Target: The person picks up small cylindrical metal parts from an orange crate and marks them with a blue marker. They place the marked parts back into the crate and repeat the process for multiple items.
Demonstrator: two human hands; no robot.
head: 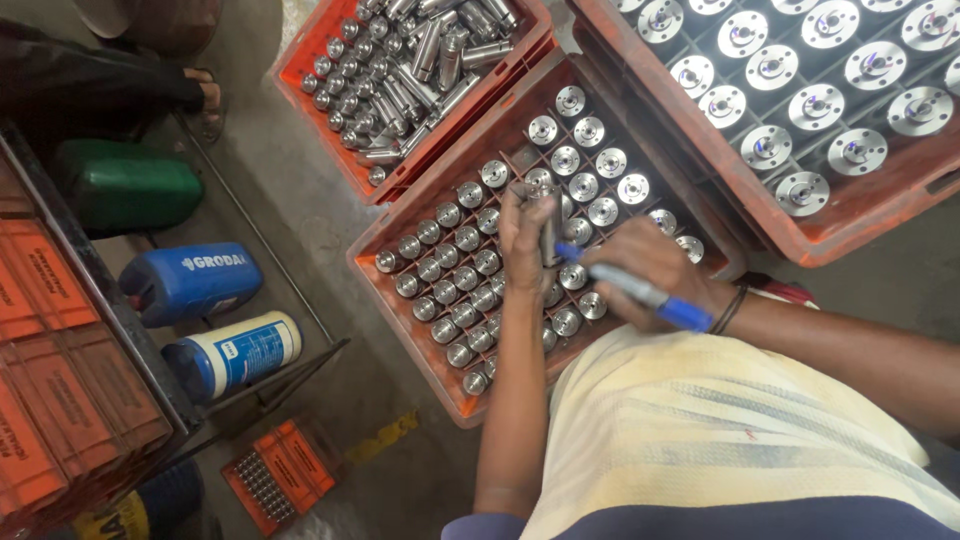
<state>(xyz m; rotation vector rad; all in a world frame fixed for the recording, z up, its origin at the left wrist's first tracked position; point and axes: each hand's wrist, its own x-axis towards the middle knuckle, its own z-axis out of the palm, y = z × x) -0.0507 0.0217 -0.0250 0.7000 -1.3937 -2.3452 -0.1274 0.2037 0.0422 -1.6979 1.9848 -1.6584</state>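
Head view: left hand clamped around a steel cylinder, its long axis upright, lifted just above the gridded orange crate of standing cylinders. Right hand closed on a blue marker, tip touching the cylinder's side from the right. Hands nearly together.

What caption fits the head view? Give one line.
Left hand holds a metal cylinder over an orange crate while right hand marks it with a blue marker.
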